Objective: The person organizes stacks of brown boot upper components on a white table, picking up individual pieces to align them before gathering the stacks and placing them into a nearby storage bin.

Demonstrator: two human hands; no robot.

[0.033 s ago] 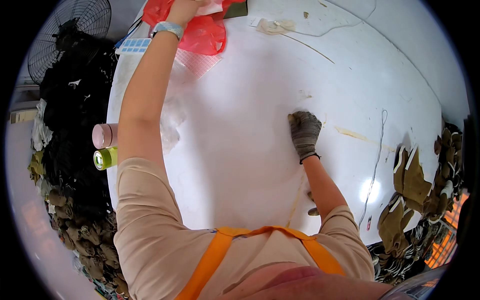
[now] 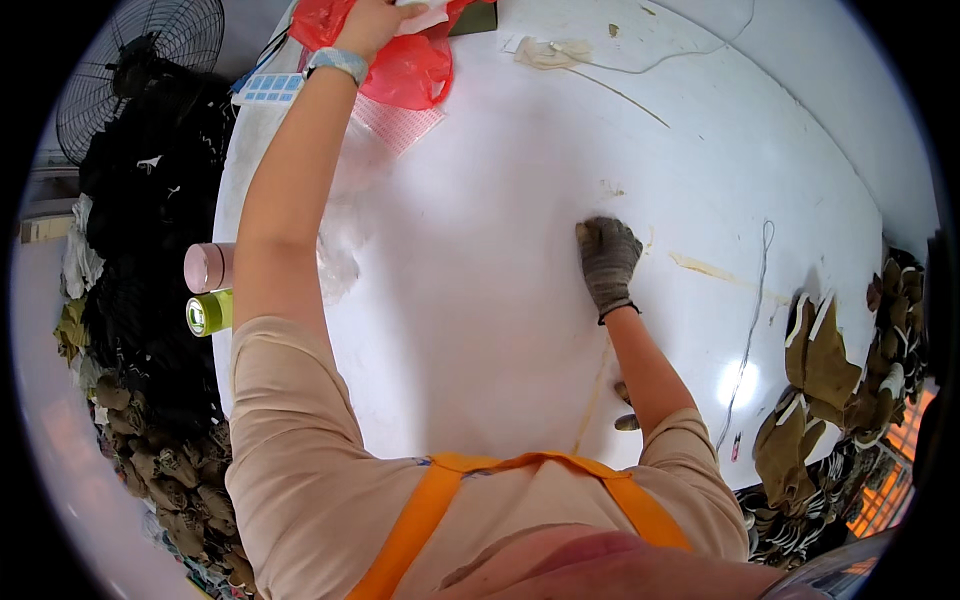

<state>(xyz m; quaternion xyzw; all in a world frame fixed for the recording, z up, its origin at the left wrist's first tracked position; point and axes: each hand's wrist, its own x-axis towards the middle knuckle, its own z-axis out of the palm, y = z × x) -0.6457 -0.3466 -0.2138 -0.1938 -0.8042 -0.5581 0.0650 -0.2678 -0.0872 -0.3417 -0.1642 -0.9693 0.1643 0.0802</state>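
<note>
My bare left hand (image 2: 368, 30), a pale band round its wrist, reaches to the far left of the white table (image 2: 480, 330). Its fingers bend over a white, soft-looking piece (image 2: 428, 16) in a crumpled red plastic bag (image 2: 412, 72); the top edge of the view cuts off part of this. My right hand (image 2: 609, 262) wears a grey-brown knitted glove and rests on the tabletop as a loose fist, with nothing visible in it. Glove fingers (image 2: 626, 422) poke out from beneath my right forearm.
A printed pink sheet (image 2: 402, 124) lies beside the bag. A pink bottle (image 2: 208, 268) and green container (image 2: 208, 314) stand by my left arm. Brown gloves (image 2: 825, 365) hang at the right edge, near a looped cord (image 2: 752, 340). Dark piles (image 2: 150, 250) and a fan (image 2: 135, 65) are left.
My left hand has shifted slightly toward me, and more of its fingers and the white piece show. My right fist stays nearly in place, turned a little.
</note>
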